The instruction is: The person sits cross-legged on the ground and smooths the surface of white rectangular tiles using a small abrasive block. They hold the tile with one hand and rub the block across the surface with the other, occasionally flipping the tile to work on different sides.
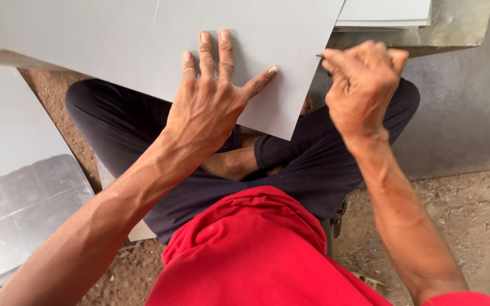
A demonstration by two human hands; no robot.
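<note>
Our grey sheet lies across our crossed legs, its near corner jutting over the lap. Our left hand lies spread and flat on it, pressing down. Our right hand is fisted at the sheet's right edge around a small tool we can hardly see. If the left hand eases, the sheet could slide and the edge could nick us. Shiny sheets crowd the left; the dirt floor right stays open.

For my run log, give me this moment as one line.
left hand: flat on grey sheet | right hand: fisted at sheet's right edge, tool hidden | sheet across lap
</note>
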